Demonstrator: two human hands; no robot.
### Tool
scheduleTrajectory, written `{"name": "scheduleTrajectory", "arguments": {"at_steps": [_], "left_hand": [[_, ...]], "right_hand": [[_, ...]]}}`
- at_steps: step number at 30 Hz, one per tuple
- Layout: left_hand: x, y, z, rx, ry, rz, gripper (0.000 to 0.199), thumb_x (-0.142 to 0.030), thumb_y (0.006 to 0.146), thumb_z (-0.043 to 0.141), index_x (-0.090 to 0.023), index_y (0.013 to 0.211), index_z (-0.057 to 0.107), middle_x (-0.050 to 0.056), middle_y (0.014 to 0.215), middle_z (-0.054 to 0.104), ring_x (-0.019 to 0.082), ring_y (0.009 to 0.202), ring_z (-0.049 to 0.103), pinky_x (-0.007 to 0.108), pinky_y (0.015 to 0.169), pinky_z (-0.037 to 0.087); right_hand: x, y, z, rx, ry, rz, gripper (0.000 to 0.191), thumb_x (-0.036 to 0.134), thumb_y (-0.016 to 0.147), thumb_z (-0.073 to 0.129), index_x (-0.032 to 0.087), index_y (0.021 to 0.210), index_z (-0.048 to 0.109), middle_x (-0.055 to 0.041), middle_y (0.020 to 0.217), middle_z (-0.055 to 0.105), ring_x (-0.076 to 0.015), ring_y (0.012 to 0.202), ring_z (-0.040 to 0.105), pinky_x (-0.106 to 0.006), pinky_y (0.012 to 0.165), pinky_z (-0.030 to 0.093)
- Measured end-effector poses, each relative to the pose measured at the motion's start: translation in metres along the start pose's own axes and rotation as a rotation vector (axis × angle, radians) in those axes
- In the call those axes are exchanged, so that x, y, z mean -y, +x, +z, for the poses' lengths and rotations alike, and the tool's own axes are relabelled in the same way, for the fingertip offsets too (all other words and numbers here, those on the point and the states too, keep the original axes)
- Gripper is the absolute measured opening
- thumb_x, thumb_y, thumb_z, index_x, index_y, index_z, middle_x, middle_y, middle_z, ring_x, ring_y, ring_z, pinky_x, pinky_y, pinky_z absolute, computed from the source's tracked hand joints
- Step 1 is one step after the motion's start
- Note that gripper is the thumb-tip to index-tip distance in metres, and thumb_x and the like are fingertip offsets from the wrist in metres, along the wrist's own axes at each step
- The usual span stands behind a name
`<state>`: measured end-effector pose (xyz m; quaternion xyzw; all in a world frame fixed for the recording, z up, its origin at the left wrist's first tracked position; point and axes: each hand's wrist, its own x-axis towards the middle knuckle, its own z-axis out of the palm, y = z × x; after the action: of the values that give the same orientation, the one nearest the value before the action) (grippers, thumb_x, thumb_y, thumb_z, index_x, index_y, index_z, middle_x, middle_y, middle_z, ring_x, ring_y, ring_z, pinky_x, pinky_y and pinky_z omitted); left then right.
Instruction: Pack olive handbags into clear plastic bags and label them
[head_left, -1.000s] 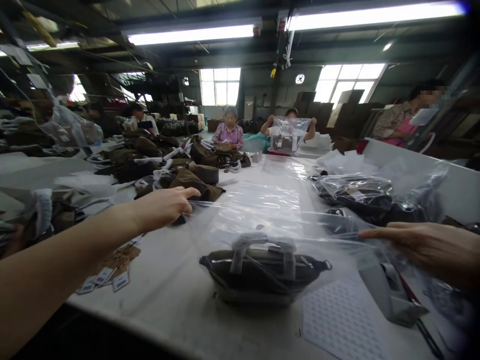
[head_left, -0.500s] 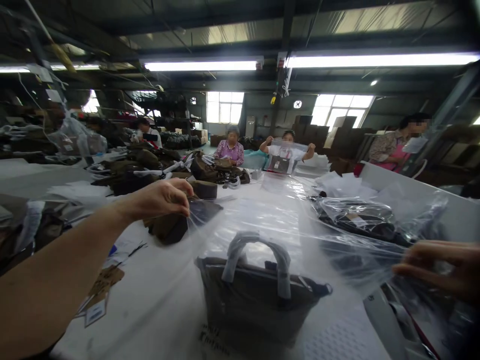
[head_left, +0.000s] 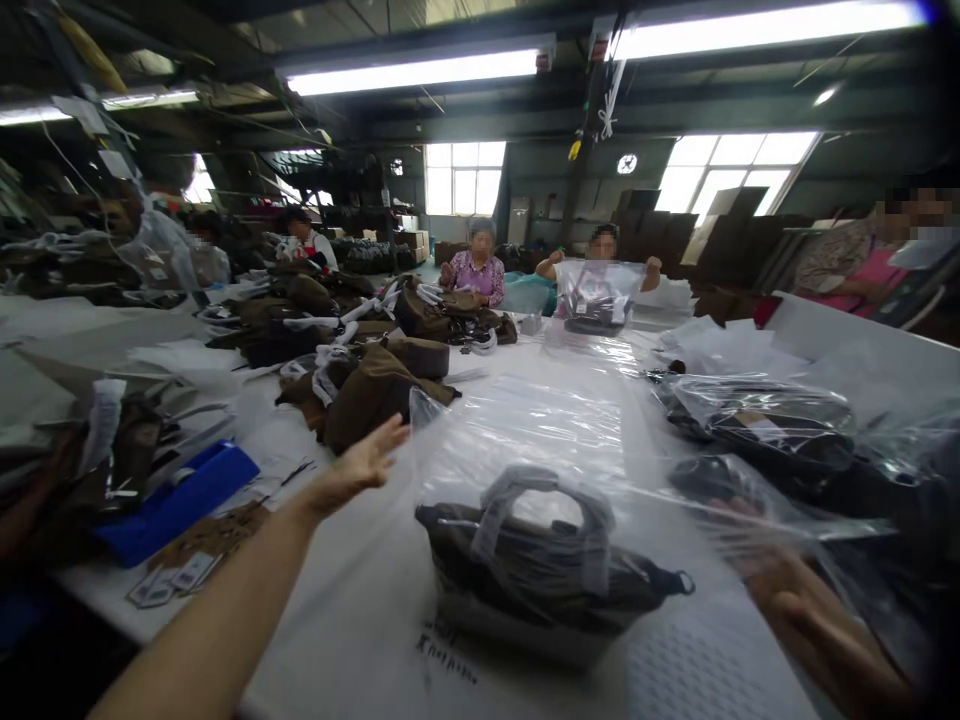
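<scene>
A dark handbag (head_left: 517, 600) with wrapped handles stands upright on the white table, inside a clear plastic bag (head_left: 525, 420). The plastic rises behind the handles and spreads out to the right. My left hand (head_left: 371, 458) is open beside the left edge of the plastic, fingers apart and slightly blurred; a gap shows between them and the film. On the right, my right hand (head_left: 795, 590) shows partly through the film, its fingers stretched out and open against or under the plastic. Contact there is hard to make out.
Brown bags (head_left: 382, 395) lie behind my left hand. Nearer left are a blue tray (head_left: 180, 500) and tags (head_left: 176, 580). Plastic-wrapped bags (head_left: 765, 420) sit at the right. Across the table, a co-worker holds up a bagged handbag (head_left: 600, 295).
Both hands have let go of the plastic edges they were stretching. My left hand has opened; my right hand has moved inward behind the film. The view has shifted, and the plastic now sags around the handbag.
</scene>
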<state>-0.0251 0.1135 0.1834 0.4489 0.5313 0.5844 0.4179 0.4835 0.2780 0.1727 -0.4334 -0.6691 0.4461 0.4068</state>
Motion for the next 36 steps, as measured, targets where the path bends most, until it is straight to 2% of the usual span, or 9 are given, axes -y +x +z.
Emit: {"name": "scheduleTrajectory", "arguments": {"at_steps": [3, 7, 10, 14, 21, 26, 29, 33, 36], "left_hand": [[0.045, 0.018, 0.038, -0.085, -0.181, -0.076, 0.080, -0.056, 0.052, 0.078, -0.021, 0.121, 0.055, 0.015, 0.132, 0.050, 0.030, 0.124, 0.044, 0.044, 0.103, 0.035], [0.057, 0.049, 0.072, -0.255, -0.232, -0.032, 0.047, -0.056, 0.062, 0.072, -0.012, 0.077, 0.067, 0.012, 0.090, 0.070, 0.024, 0.091, 0.064, 0.037, 0.088, 0.047], [0.049, 0.066, 0.068, -0.255, -0.222, -0.040, 0.041, -0.051, 0.060, 0.076, -0.012, 0.070, 0.066, 0.007, 0.071, 0.070, 0.018, 0.068, 0.065, 0.032, 0.075, 0.051], [0.036, 0.092, 0.055, -0.244, -0.228, -0.045, 0.042, -0.051, 0.063, 0.074, -0.011, 0.072, 0.065, 0.009, 0.072, 0.069, 0.018, 0.068, 0.065, 0.031, 0.072, 0.052], [-0.015, 0.119, 0.045, -0.274, -0.245, -0.018, 0.030, -0.043, 0.080, 0.061, -0.014, 0.074, 0.056, 0.004, 0.066, 0.066, 0.014, 0.060, 0.064, 0.029, 0.063, 0.053], [-0.025, 0.064, 0.027, -0.087, -0.129, -0.075, 0.035, -0.047, 0.073, 0.068, -0.014, 0.070, 0.059, 0.003, 0.061, 0.066, 0.014, 0.058, 0.062, 0.023, 0.061, 0.049], [0.021, 0.010, 0.024, 0.150, 0.095, -0.273, 0.041, -0.054, 0.076, 0.061, -0.013, 0.071, 0.061, 0.007, 0.068, 0.068, 0.018, 0.066, 0.064, 0.028, 0.068, 0.049], [0.097, -0.061, 0.039, 0.293, 0.266, -0.477, 0.051, -0.065, 0.080, 0.044, -0.017, 0.073, 0.059, 0.006, 0.071, 0.068, 0.019, 0.070, 0.064, 0.033, 0.073, 0.049], [0.128, -0.100, 0.053, 0.374, 0.378, -0.549, 0.053, -0.066, 0.079, 0.042, -0.017, 0.069, 0.060, 0.006, 0.069, 0.067, 0.020, 0.069, 0.062, 0.034, 0.072, 0.048]], "right_hand": [[-0.023, 0.012, 0.049, 0.046, 0.309, 0.171, 0.052, 0.056, 0.062, 0.072, 0.026, 0.102, 0.066, -0.0099, 0.117, 0.062, -0.0304, 0.113, 0.054, -0.043, 0.099, 0.043], [-0.038, 0.037, 0.071, -0.120, 0.397, 0.188, 0.032, 0.047, 0.061, 0.077, 0.021, 0.075, 0.066, -0.0052, 0.090, 0.072, -0.0246, 0.096, 0.064, -0.033, 0.088, 0.052], [-0.040, 0.054, 0.068, -0.106, 0.357, 0.199, 0.032, 0.044, 0.060, 0.078, 0.019, 0.072, 0.063, -0.0045, 0.083, 0.072, -0.0209, 0.084, 0.067, -0.026, 0.074, 0.056], [-0.030, 0.087, 0.070, -0.154, 0.504, 0.160, 0.033, 0.044, 0.062, 0.078, 0.020, 0.069, 0.057, -0.0030, 0.081, 0.072, -0.0169, 0.087, 0.067, -0.023, 0.083, 0.053], [0.022, 0.135, 0.065, -0.092, 0.574, 0.117, 0.036, 0.045, 0.056, 0.081, 0.021, 0.068, 0.057, 0.0013, 0.066, 0.068, -0.0148, 0.068, 0.066, -0.026, 0.078, 0.055], [0.014, 0.089, 0.045, 0.178, 0.266, 0.046, 0.030, 0.050, 0.072, 0.068, 0.021, 0.078, 0.059, -0.0013, 0.063, 0.066, -0.0202, 0.074, 0.065, -0.041, 0.094, 0.044], [-0.035, 0.035, 0.053, 0.360, 0.022, 0.125, 0.041, 0.059, 0.074, 0.060, 0.018, 0.071, 0.063, -0.0072, 0.069, 0.068, -0.0257, 0.082, 0.063, -0.045, 0.092, 0.043], [-0.102, -0.039, 0.074, 0.549, -0.035, 0.246, 0.045, 0.060, 0.081, 0.047, 0.019, 0.076, 0.064, -0.0059, 0.070, 0.068, -0.0262, 0.076, 0.063, -0.047, 0.089, 0.044], [-0.123, -0.081, 0.084, 0.680, -0.084, 0.184, 0.039, 0.052, 0.086, 0.044, 0.021, 0.075, 0.065, -0.0023, 0.072, 0.067, -0.0269, 0.087, 0.063, -0.051, 0.107, 0.024]]}}
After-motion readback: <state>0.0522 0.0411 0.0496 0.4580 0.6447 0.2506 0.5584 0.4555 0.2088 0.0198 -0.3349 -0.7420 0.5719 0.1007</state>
